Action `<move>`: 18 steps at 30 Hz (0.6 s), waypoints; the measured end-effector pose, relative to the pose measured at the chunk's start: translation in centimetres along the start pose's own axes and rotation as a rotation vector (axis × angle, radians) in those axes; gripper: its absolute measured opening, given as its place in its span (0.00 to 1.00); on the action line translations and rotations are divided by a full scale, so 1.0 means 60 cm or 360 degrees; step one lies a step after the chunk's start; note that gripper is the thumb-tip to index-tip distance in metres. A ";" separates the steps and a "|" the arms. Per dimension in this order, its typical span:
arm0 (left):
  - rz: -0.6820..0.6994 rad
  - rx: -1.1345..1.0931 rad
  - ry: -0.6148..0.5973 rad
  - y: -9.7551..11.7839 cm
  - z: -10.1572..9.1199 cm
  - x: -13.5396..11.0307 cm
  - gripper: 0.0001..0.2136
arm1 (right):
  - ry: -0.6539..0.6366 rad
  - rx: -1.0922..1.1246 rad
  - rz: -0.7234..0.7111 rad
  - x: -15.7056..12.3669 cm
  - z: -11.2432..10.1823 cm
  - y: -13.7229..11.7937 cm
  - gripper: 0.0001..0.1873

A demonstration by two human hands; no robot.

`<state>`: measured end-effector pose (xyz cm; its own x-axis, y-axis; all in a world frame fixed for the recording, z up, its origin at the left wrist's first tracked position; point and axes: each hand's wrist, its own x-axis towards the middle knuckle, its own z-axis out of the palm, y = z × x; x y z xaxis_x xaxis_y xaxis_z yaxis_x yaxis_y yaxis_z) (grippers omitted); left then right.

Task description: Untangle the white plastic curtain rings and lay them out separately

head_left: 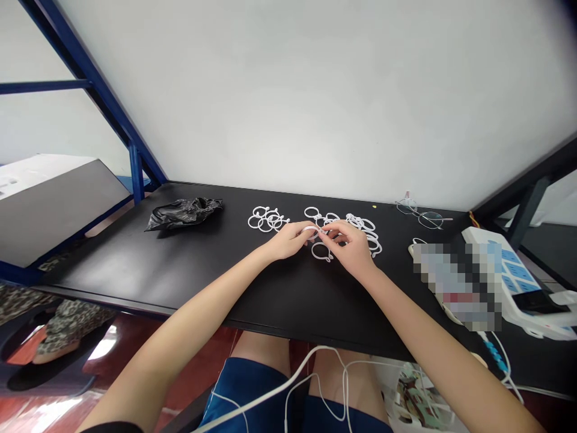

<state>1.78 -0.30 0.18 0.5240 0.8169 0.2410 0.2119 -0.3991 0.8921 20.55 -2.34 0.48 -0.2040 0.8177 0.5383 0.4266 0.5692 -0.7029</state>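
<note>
Two hands together at the centre of the frame, low over the black table (pixel 180 270). Pinched between them, one white ring (pixel 311 229). Left hand (pixel 291 239) in from the lower left, fingers closed on the ring's left end. Right hand (pixel 351 246) in from the lower right, fingers curled and closed on the ring's right end. Held just above the table top, in the gap between two groups of the same rings. Clasp of the held ring too small to make out.

Just below the fingertips, toward the near side of the table, a single loose ring (pixel 321 252) lying flat. Left of the hands and near them, a small cluster of rings (pixel 267 219), several overlapping. Right of centre, behind the right hand and partly hidden by it, a larger heap of rings (pixel 363 227).

Further left on the table, well apart from the rings, a crumpled black plastic bag (pixel 184 212). Toward the right of the table's far side, near the pale wall, a pair of thin-framed glasses (pixel 421 215) lying with the arms unfolded. At the far right edge of the frame, a white box with blue patches (pixel 509 264) on the table.

Along the bottom of the frame, under the table's near edge, blue shorts (pixel 238 391) and a white cable (pixel 315 367) looping across the lap. In the upper left, a blue metal frame (pixel 103 96) slanting down to the table's far left corner.
</note>
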 end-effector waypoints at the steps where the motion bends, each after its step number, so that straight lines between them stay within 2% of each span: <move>1: 0.0002 -0.0025 -0.0006 0.000 0.000 0.000 0.17 | 0.0003 -0.0004 -0.0005 0.000 0.000 0.000 0.07; 6: 0.0002 -0.0030 -0.0020 -0.003 -0.001 0.001 0.17 | 0.0013 -0.0016 -0.0011 0.001 0.000 -0.001 0.08; 18: -0.0003 0.0222 0.0058 0.013 -0.002 -0.006 0.14 | 0.0024 -0.0036 0.0044 -0.001 0.000 0.002 0.10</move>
<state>1.62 -0.84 0.82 0.4936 0.8313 0.2556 0.3268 -0.4496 0.8313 20.61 -2.29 0.35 -0.1784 0.8317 0.5258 0.4520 0.5439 -0.7070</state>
